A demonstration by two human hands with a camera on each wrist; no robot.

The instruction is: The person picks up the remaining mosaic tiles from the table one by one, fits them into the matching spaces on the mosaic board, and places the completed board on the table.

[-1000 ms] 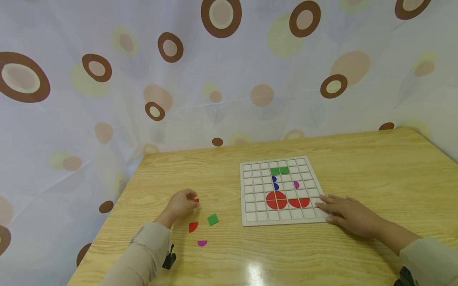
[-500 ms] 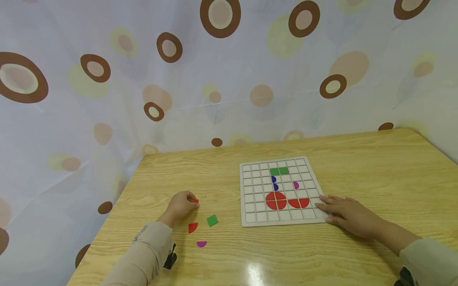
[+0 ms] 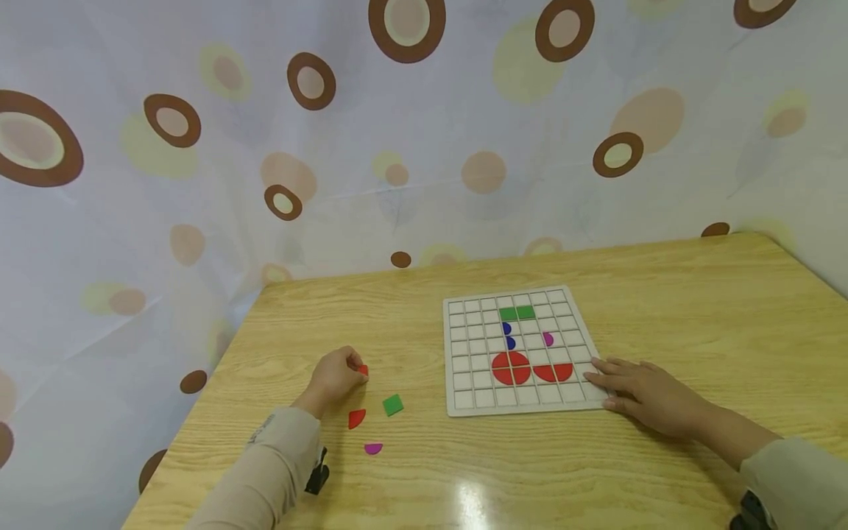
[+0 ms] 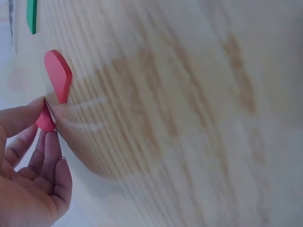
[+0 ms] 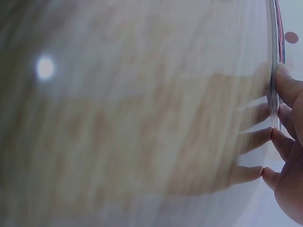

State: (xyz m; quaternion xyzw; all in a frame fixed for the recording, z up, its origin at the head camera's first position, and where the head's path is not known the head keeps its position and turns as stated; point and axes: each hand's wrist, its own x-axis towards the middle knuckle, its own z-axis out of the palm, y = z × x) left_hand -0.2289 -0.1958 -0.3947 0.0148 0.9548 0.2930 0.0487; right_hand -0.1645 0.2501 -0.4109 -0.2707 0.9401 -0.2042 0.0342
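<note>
My left hand (image 3: 336,377) pinches a red quarter-circle piece (image 3: 364,370) between thumb and fingers at the table's left side. In the left wrist view, the held red piece (image 4: 46,119) is partly covered by the fingertips. Another red quarter-circle piece (image 3: 357,419) lies just nearer on the wood, beside a green square (image 3: 393,405) and a purple half-circle (image 3: 374,448). At the right, my right hand (image 3: 652,397) rests with fingers extended on the near right corner of a white grid board (image 3: 464,400); the right wrist view shows its fingers at the board's edge (image 5: 273,56).
On the board sit two green squares (image 3: 517,313), two blue half-circles (image 3: 507,328), a purple half-circle (image 3: 548,339), a red circle made of quarters (image 3: 511,368) and a red half-round shape (image 3: 553,372). A patterned curtain (image 3: 424,147) hangs behind the wooden table (image 3: 530,478).
My left fingers have closed on the red quarter-circle piece, which now shows more clearly at the fingertips. My right hand has stayed on the board's corner.
</note>
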